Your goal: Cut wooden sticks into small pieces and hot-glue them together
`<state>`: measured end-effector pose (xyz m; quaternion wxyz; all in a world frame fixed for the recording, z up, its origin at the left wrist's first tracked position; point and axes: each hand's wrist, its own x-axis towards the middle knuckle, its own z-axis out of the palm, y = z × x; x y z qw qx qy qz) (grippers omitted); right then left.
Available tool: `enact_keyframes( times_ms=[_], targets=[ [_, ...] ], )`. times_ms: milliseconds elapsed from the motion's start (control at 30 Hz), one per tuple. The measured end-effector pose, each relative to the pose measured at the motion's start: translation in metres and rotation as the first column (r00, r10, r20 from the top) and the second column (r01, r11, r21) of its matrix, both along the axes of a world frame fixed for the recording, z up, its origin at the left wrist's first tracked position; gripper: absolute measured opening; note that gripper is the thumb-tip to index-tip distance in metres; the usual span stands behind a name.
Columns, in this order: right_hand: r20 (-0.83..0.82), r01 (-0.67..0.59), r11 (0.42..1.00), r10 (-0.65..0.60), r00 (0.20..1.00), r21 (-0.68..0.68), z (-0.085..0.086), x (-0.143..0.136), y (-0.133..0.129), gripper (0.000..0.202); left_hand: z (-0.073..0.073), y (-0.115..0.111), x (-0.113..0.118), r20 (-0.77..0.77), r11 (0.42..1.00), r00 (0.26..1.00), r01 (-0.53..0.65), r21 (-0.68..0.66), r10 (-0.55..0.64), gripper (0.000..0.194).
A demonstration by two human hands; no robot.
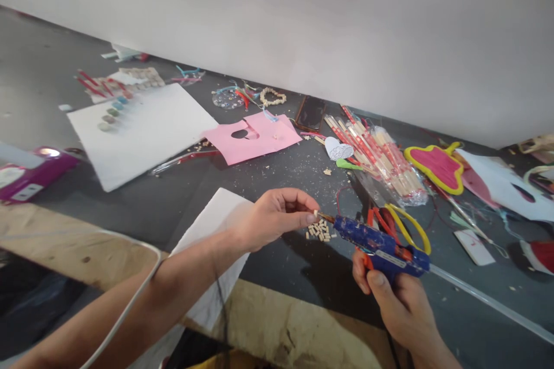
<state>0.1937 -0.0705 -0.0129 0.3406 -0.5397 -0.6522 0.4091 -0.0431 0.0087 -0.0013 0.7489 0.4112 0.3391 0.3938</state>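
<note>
My right hand (400, 300) is wrapped round the handle of a blue hot glue gun (372, 245), which points left with a clear glue stick (489, 300) trailing from its back. Between thumb and forefinger, my left hand (281, 213) pinches a small cut piece of wooden stick (316, 214). The gun's nozzle meets or nearly meets that piece. Below the nozzle lies a small pile of similar wooden pieces (319, 232). Scissors with yellow handles (415, 225) lie just behind the gun.
Behind are pink paper (259, 141), a phone (310, 113), wrapped bundles of sticks (381, 155) and a paper heart (337, 149). A white board (151, 132) is at left, near a purple device (38, 176). A white cable (134, 300) crosses my left forearm.
</note>
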Motion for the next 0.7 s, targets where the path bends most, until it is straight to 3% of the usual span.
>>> enact_keyframes(
  times_ms=[700],
  targets=[
    [0.028, 0.054, 0.998, -0.053, 0.998, -0.03, -0.0067, 0.0045, -0.0038, 0.036, 0.0043, 0.0019, 0.0014, -0.046, 1.0, 0.999, -0.016, -0.018, 0.016, 0.009]
  ],
)
